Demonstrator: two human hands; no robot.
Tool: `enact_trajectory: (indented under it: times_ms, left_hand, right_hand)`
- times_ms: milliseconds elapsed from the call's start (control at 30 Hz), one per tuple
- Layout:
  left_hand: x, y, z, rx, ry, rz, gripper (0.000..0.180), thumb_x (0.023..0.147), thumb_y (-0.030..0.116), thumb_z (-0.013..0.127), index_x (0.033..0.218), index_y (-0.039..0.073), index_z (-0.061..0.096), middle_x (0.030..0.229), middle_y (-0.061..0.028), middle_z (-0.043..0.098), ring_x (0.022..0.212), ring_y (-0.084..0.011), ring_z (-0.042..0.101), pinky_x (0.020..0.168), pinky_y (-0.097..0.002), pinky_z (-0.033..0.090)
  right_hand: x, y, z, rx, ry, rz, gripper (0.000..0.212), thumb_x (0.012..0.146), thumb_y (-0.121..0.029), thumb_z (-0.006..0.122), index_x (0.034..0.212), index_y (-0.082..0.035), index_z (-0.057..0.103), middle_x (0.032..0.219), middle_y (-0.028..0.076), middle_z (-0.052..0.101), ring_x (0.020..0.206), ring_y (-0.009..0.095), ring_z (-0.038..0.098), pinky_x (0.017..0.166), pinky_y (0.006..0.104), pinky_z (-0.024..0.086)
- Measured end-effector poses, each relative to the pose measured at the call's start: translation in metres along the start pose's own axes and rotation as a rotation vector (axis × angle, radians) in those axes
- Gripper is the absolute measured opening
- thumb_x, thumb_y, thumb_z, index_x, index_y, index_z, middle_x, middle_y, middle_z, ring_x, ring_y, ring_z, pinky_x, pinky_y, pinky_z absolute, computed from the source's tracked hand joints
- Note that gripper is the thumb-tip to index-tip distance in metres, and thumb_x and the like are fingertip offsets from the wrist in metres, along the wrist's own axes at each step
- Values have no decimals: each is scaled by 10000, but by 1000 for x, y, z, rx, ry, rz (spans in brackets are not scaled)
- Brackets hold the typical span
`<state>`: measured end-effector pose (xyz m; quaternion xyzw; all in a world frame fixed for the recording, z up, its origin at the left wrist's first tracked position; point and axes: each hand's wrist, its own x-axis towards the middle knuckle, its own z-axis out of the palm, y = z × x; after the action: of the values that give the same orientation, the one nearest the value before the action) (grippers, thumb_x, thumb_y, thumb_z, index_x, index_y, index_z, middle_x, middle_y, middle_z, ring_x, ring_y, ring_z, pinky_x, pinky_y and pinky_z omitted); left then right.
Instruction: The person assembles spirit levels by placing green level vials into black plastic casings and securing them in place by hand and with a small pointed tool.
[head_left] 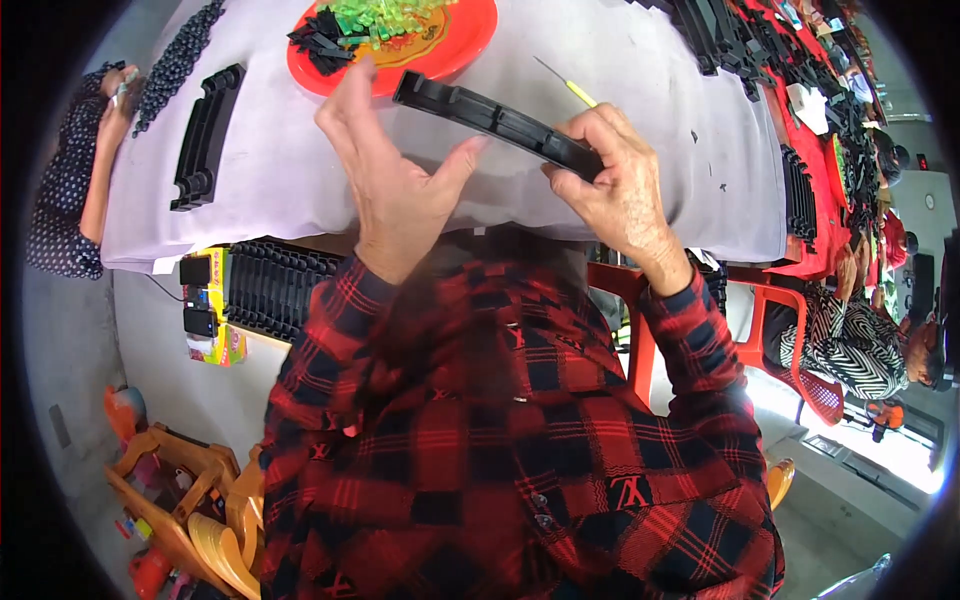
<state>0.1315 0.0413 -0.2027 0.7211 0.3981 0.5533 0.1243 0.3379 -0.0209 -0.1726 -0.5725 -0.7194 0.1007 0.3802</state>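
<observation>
A long black plastic bar (480,118) with notches and hollow sections hangs tilted above the cloth, its left end higher. My right hand (625,185) pinches its right end between thumb and fingers. My left hand (390,185) is spread with the thumb apart, just below and left of the bar, and holds nothing. Behind the bar a red plate (475,55) carries green translucent pieces (375,20) and small black pieces (325,45). A thin pointed tool with a yellow-green handle (580,94) lies beyond my right hand.
The table has a light grey cloth (690,150). At left lie another black bar (208,138) and a cluster of black bead-like pieces (178,65); a person's arm (105,160) rests beyond. More black parts (275,290) sit below the table edge. A red chair (765,310) stands right.
</observation>
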Motion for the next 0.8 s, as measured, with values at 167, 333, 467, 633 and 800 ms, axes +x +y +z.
enact_trajectory:
  times_ms: [167,333,467,633,800]
  left_hand:
    - [-17,9,16,-809,-220,-443,834,784,137,838,1422,20,314,1313,-102,468,1208,-190,476,977,-358,454]
    - [-8,27,20,-1077,-266,-480,661,829,20,761,1356,48,364,1209,-66,539,1116,-180,570,968,-342,480]
    - [2,21,18,-1200,-251,-550,607,852,-23,721,1349,44,379,1187,-70,545,1135,-172,564,980,-337,493]
    - [-2,23,20,-1294,-328,-698,543,904,1,672,1367,50,392,1260,-129,567,1205,-237,573,1015,-384,499]
    - [-1,16,21,-1416,-356,-768,427,950,2,609,1338,61,438,1305,-171,579,1265,-290,567,1057,-436,498]
  right_hand:
    - [-11,-20,12,27,172,43,237,662,-29,700,871,-36,589,821,99,527,774,289,531,612,388,440]
    - [-12,-25,23,65,277,73,228,670,-6,703,868,-35,595,823,96,531,790,290,545,647,387,454]
    - [-14,-21,18,49,203,132,211,716,13,730,875,-8,594,859,68,574,745,171,566,677,295,468]
    - [-13,-20,19,71,193,103,216,720,15,742,879,-10,598,864,62,578,751,164,568,672,297,466]
    - [-9,-22,13,-199,288,-103,317,716,-28,797,1001,-27,656,870,52,577,755,168,566,681,298,467]
